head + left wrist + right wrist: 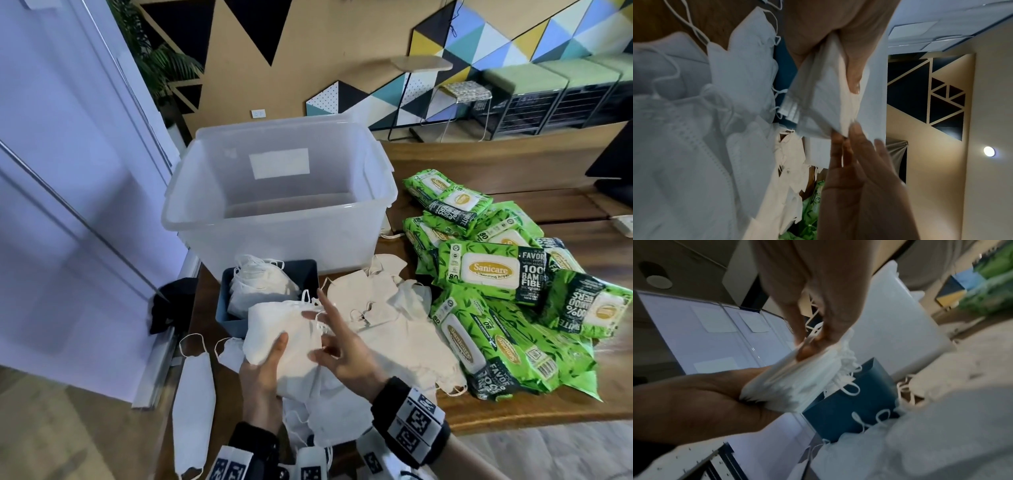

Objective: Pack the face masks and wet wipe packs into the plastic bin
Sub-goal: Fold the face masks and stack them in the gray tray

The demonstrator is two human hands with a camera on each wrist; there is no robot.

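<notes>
White masks [370, 301], green wipe packs [489, 270], dark blue tray [226, 301].

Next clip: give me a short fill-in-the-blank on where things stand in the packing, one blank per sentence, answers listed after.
1. The clear plastic bin holds ____ packed items so far.
2. The left hand grips a stack of white ____.
3. The green wet wipe packs lie heaped to the ____ of the bin.
4. The small blue tray in front of the bin holds ____.

Answers: no; face masks; right; face masks

bare hands, black wrist bands [411, 421], white blocks with black square-patterned markers
</notes>
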